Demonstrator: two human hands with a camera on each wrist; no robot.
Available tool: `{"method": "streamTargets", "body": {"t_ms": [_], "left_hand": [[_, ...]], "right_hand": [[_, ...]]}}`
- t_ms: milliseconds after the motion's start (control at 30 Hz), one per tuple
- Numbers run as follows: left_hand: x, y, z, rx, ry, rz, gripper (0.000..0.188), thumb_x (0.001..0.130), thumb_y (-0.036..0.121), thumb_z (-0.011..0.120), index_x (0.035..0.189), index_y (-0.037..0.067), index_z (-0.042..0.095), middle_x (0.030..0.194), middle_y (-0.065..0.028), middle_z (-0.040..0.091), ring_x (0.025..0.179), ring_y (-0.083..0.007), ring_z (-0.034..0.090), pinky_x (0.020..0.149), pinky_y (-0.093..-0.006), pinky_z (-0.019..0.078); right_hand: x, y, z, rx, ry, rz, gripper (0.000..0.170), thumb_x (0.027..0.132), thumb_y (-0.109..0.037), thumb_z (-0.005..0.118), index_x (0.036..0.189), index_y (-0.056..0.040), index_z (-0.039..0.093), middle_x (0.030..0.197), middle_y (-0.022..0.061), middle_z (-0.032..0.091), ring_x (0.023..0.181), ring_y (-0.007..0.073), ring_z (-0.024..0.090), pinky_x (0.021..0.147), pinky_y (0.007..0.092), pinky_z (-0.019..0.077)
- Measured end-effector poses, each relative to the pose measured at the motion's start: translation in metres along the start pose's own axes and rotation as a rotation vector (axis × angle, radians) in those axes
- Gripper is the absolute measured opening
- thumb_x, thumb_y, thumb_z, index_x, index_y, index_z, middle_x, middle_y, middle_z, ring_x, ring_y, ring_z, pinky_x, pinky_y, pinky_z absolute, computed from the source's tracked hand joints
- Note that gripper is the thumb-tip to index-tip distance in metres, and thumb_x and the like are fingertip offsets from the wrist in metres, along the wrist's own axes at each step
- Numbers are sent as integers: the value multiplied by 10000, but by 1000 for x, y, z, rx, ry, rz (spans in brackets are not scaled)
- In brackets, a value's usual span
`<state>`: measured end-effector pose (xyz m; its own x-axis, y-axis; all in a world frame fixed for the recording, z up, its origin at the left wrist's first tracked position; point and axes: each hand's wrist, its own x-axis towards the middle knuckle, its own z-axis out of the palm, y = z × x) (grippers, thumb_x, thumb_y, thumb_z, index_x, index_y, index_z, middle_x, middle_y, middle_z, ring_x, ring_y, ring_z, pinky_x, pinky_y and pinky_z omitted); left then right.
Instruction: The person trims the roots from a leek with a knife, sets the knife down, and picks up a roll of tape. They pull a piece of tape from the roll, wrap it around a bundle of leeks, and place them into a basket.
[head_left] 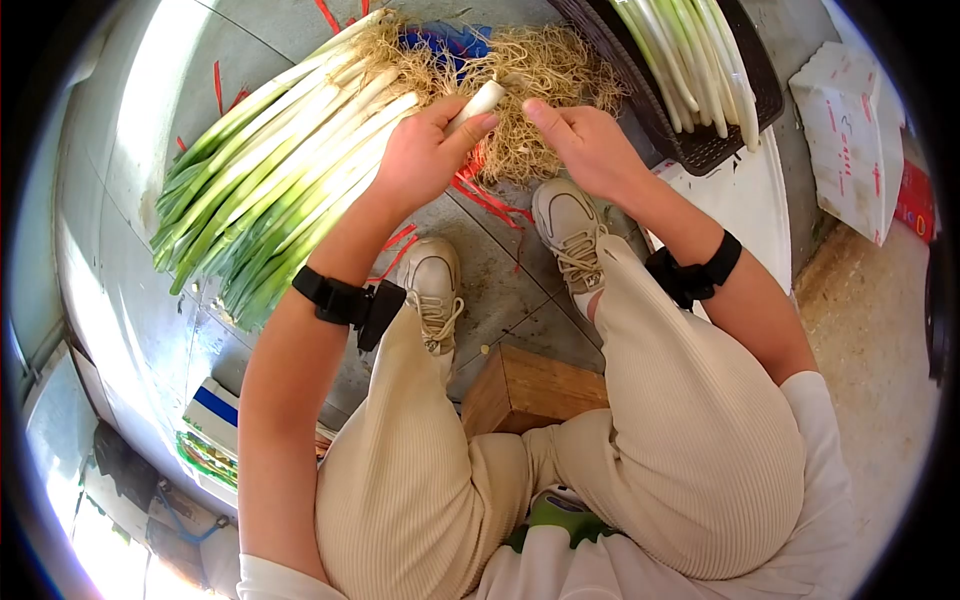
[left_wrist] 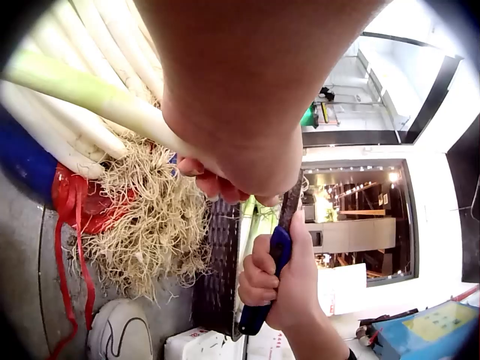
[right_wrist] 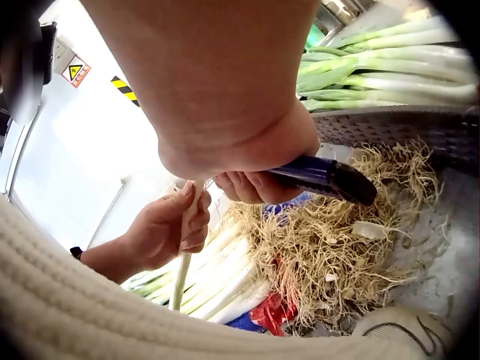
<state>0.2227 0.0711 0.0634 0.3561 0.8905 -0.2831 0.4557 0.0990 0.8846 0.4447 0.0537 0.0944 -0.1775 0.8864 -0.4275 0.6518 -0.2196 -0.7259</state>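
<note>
Two hands, one leek, one knife, that was the core of it. The left hand (head_left: 428,152) had its fingers wrapped round a single leek (head_left: 482,101), pale blunt end poking up past the thumb, right above the mess of roots. The right hand (head_left: 592,147) was gripping a blue knife (left_wrist: 279,251); the head view barely showed it, but both wrist views did, and the left wrist one caught the dark blade sticking up from the handle, close to the left hand.

Counts: one big pile of leeks (head_left: 290,150) on the floor to the person's left, too overlapped for me to number, plus one tangled heap of roots (head_left: 570,75) beside it. One blue thing (head_left: 445,38) peeked out at the heap's edge, with several red strips (head_left: 485,198) scattered around. Two shoes (head_left: 432,290), two black wrist straps (head_left: 695,272), and one wooden box (head_left: 530,390) between the legs.

Containers: one dark basket (head_left: 728,150) at the upper right held a bunch of leeks, white ends towards the person; again, couldn't get an exact number. Past it was one white box (head_left: 845,140) with red markings, and I couldn't see what was inside.
</note>
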Motion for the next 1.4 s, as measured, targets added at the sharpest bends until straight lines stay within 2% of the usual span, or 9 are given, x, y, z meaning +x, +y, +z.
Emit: {"method": "streamTargets", "body": {"t_ms": [100, 167, 467, 567, 633, 833, 1167, 1367, 1400], "left_hand": [[1, -2, 0, 44, -8, 41, 436, 953, 465, 604, 896, 33, 613, 626, -106, 560, 589, -236, 532, 584, -375, 434], [1, -3, 0, 73, -17, 54, 445, 959, 467, 592, 885, 28, 600, 635, -121, 567, 598, -260, 545, 589, -385, 438], [-2, -3, 2, 35, -29, 51, 480, 991, 492, 526, 934, 19, 586, 690, -168, 585, 663, -311, 579, 631, -407, 458], [1, -9, 3, -54, -48, 67, 435, 999, 453, 539, 1013, 25, 609, 713, -127, 583, 683, -241, 570, 651, -363, 459], [2, -8, 1, -187, -177, 12, 340, 1039, 290, 529, 1209, 13, 628, 855, 14, 534, 780, -82, 474, 712, -251, 418], [1, -4, -1, -323, -167, 26, 322, 982, 281, 631, 1182, 30, 625, 799, 23, 540, 720, -70, 454, 645, -259, 406], [1, -1, -2, -437, -244, -56, 319, 1010, 232, 590, 1236, 7, 608, 880, 51, 526, 789, -41, 449, 690, -217, 395], [3, -5, -1, -267, -209, -63, 267, 1005, 241, 596, 1128, 8, 635, 823, 53, 499, 773, -55, 432, 691, -233, 388], [3, -7, 0, -186, -178, -19, 321, 990, 325, 594, 1095, 24, 626, 760, 1, 527, 718, -104, 471, 663, -281, 410]], "right_hand": [[-1, 0, 0, 8, 1, -8, 726, 979, -632, 407, 634, 6, 427, 579, 46, 369, 588, 164, 349, 556, 378, 319], [-1, -2, -2, -21, 11, -15, 804, 960, -662, 390, 643, 56, 564, 555, 181, 502, 562, 332, 508, 592, 461, 411], [-1, 1, -1, -37, -16, 9, 807, 954, -671, 397, 639, 55, 556, 551, 167, 498, 563, 313, 504, 590, 456, 400], [-4, -3, -1, -14, 16, -5, 805, 956, -668, 398, 634, 53, 555, 547, 165, 492, 559, 312, 501, 590, 455, 400], [-3, -2, -1, -16, 11, -2, 803, 958, -665, 398, 635, 53, 555, 547, 165, 491, 559, 314, 500, 590, 455, 400], [-4, -3, -4, -25, -7, -19, 796, 967, -651, 396, 636, 56, 550, 548, 168, 483, 554, 315, 489, 591, 456, 397], [-4, -3, -6, -44, -3, -12, 785, 970, -641, 404, 642, 58, 550, 558, 179, 494, 557, 329, 492, 586, 458, 398], [-6, -5, -8, -56, -1, -10, 774, 966, -630, 414, 662, 66, 564, 562, 186, 501, 566, 335, 510, 594, 458, 408], [-6, -5, -8, -56, -1, -10, 774, 966, -630, 414, 662, 66, 564, 562, 186, 501, 566, 335, 510, 594, 458, 408]]}}
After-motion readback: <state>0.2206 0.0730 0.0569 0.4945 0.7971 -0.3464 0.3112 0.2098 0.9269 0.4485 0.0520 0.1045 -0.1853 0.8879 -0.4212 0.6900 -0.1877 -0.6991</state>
